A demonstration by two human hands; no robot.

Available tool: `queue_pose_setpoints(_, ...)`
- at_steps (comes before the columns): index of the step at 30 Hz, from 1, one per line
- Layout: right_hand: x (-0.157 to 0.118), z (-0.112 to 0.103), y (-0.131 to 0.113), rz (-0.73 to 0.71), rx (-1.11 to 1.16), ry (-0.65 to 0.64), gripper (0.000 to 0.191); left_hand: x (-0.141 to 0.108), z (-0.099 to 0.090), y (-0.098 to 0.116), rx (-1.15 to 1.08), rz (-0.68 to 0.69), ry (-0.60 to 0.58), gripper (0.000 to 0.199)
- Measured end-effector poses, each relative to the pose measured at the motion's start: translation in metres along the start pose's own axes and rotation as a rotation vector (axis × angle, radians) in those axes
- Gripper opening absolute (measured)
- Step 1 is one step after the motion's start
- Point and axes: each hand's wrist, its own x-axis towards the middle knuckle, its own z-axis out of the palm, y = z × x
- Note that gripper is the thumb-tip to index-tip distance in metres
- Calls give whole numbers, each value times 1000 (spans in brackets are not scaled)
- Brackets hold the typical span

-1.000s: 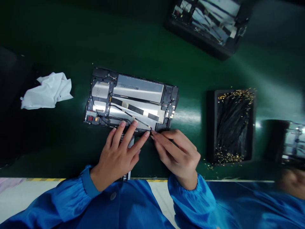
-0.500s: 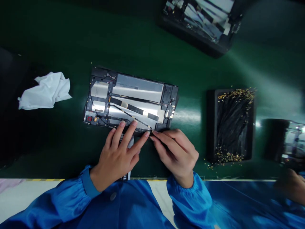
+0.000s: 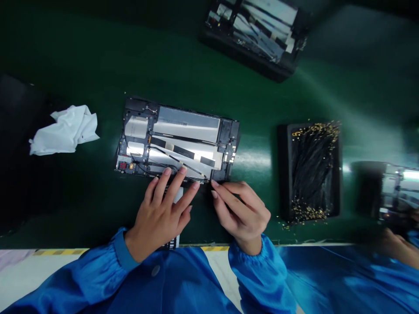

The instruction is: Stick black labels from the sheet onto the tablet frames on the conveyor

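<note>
An opened tablet (image 3: 186, 117) lies on the green work table, its silver metal plates, black frame and flat ribbon cables facing up. My left hand (image 3: 160, 213) is spread, fingertips resting on the near edge of the tablet. At that edge's right part, my right hand (image 3: 242, 211) has thumb and index finger drawn together. Whether something small sits in this pinch, I cannot make out. A thin dark cable (image 3: 193, 168) runs across the plate and ends close to the right fingertips. Partly under my left hand is a strip with black and white markings (image 3: 172, 242).
Right of the tablet stands a black tray (image 3: 283, 174) holding many dark thin strips with gold ends. Crumpled white tissue (image 3: 68, 131) lies left. Another opened tablet (image 3: 262, 26) rests on a black block at the back. A co-worker's hand (image 3: 399, 248) is at the far right, beside another device (image 3: 399, 187).
My right fingertips have come slightly away from my left index finger, exposing a bit of the tablet's edge between them. The view has shifted slightly. The left hand still rests there.
</note>
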Motion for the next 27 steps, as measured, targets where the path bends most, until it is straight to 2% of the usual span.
queue_pose_setpoints(5,-1,3,3,-79,-46,-28,44,2,-3,0,11,-15,-32,72)
queue_pose_setpoints(9,0,6,-1,-32,6,-9,35,1,-1,-2,14,-17,-40,76)
queue_pose_setpoints(11,1,3,-4,118,81,43,25,-3,0,-2,9,-17,-21,77)
queue_pose_setpoints(13,4,-3,-4,419,185,143,20,-8,0,-1,16,-48,31,76)
queue_pose_setpoints(16,15,-16,9,928,461,209,35,-15,0,2,59,-193,92,80)
queue_pose_setpoints(18,29,-24,20,1098,629,139,48,-17,1,2,83,-246,102,92)
queue_pose_setpoints(21,57,-22,29,1146,651,-16,49,-16,3,2,113,-225,120,108)
queue_pose_setpoints(23,74,-13,24,1139,632,-94,46,-16,5,1,135,-231,141,111)
queue_pose_setpoints(25,88,-1,13,1123,668,-95,47,-18,7,1,156,-254,177,112)
queue_pose_setpoints(27,98,11,2,1129,742,-28,49,-20,8,0,172,-270,212,110)
